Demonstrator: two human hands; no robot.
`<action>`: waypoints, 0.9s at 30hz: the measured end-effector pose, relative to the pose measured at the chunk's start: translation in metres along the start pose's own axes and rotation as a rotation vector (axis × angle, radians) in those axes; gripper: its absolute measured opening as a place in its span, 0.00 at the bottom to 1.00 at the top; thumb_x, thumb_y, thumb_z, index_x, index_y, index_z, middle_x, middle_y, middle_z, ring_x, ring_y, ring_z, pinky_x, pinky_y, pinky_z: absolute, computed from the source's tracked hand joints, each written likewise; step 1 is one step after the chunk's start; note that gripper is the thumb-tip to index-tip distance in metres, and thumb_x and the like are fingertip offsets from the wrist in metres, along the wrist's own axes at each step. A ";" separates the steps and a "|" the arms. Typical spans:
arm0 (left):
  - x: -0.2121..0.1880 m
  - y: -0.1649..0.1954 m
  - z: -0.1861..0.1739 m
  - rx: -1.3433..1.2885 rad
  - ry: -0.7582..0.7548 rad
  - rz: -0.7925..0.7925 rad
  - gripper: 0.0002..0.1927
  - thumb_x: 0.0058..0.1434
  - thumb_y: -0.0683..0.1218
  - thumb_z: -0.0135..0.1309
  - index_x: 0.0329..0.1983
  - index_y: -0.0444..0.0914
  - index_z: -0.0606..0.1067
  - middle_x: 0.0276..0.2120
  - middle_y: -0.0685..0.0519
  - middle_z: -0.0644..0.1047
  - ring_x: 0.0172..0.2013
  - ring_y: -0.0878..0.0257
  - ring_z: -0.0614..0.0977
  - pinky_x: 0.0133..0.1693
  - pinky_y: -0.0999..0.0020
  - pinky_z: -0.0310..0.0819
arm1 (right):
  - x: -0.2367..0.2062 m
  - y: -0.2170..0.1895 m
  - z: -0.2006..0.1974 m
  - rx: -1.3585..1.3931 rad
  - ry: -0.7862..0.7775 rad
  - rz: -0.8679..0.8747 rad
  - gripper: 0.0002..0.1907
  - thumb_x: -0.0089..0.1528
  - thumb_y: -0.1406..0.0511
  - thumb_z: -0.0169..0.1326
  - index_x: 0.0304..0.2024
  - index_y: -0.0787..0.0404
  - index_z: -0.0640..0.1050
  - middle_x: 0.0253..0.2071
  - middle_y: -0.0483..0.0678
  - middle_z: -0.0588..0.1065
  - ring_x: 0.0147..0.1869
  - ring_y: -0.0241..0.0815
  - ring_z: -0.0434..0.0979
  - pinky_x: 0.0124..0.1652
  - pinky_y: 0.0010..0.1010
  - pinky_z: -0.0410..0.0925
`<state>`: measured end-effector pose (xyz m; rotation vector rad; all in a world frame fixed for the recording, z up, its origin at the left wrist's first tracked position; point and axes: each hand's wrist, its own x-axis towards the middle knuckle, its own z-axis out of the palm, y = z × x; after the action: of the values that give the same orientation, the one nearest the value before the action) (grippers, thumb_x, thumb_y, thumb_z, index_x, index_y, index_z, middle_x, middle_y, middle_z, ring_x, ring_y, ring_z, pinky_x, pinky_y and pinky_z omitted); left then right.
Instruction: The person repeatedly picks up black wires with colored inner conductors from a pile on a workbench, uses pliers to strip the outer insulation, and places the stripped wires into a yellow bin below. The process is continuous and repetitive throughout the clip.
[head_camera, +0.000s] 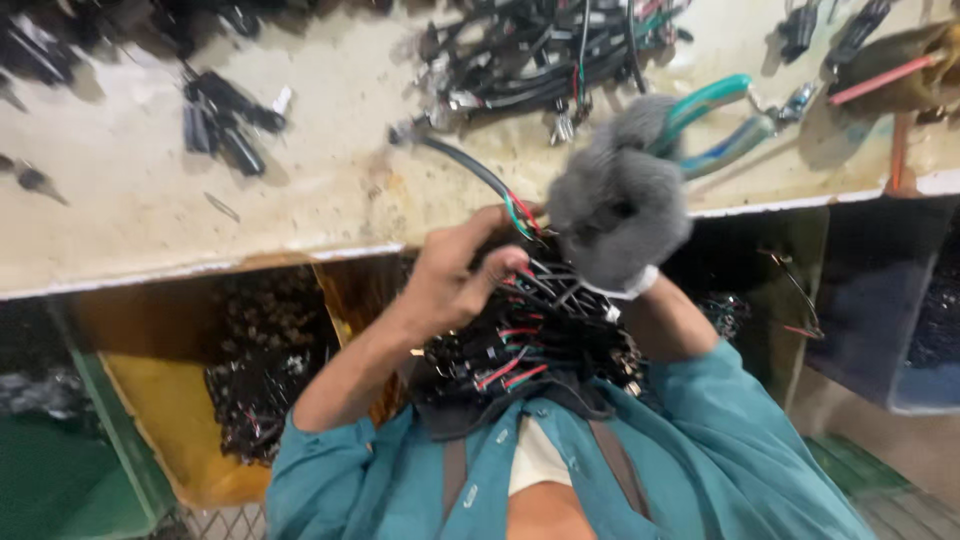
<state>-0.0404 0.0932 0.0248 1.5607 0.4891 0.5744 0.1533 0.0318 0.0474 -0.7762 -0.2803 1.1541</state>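
My left hand (455, 275), bare, pinches the stripped end of a black cable (470, 168) where red and green inner wires show, just in front of the bench edge. My right hand (618, 205) wears a fuzzy grey glove and grips teal-handled pliers (715, 125), whose handles stick out up and to the right; the jaws are hidden by the glove. Both hands meet at the cable end. Below them a bundle of black cables with red wires (525, 345) lies in my lap against my teal shirt.
A worn cream workbench (130, 210) carries a heap of black cables (540, 55) at the top centre and loose black connectors (225, 120) on the left. Under the bench stand a yellow bin of cable pieces (255, 370), a green crate (60, 480) and a blue bin (925, 390).
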 end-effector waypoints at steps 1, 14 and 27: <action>0.003 0.002 -0.001 -0.160 0.092 -0.096 0.20 0.73 0.49 0.53 0.64 0.36 0.72 0.43 0.46 0.80 0.37 0.63 0.80 0.42 0.66 0.75 | 0.004 0.004 -0.006 -0.292 -0.100 -0.072 0.09 0.62 0.60 0.56 0.37 0.54 0.70 0.27 0.43 0.62 0.26 0.36 0.58 0.27 0.31 0.57; 0.035 0.014 0.024 -0.532 0.126 0.244 0.17 0.80 0.60 0.45 0.48 0.45 0.57 0.56 0.37 0.79 0.71 0.45 0.65 0.77 0.48 0.29 | -0.023 0.024 -0.018 -0.699 -0.353 0.061 0.14 0.64 0.62 0.57 0.49 0.60 0.74 0.47 0.49 0.75 0.50 0.43 0.75 0.47 0.35 0.71; 0.011 0.053 -0.007 1.000 -0.558 -0.189 0.12 0.65 0.42 0.48 0.47 0.30 0.71 0.37 0.37 0.80 0.38 0.44 0.84 0.37 0.51 0.79 | 0.142 -0.047 -0.042 -2.001 -0.301 -1.021 0.10 0.67 0.68 0.55 0.51 0.61 0.76 0.39 0.52 0.78 0.35 0.43 0.80 0.27 0.30 0.71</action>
<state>-0.0382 0.1015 0.0782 2.4650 0.5048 -0.3439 0.2683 0.1330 0.0237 -1.7582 -1.9591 -0.3972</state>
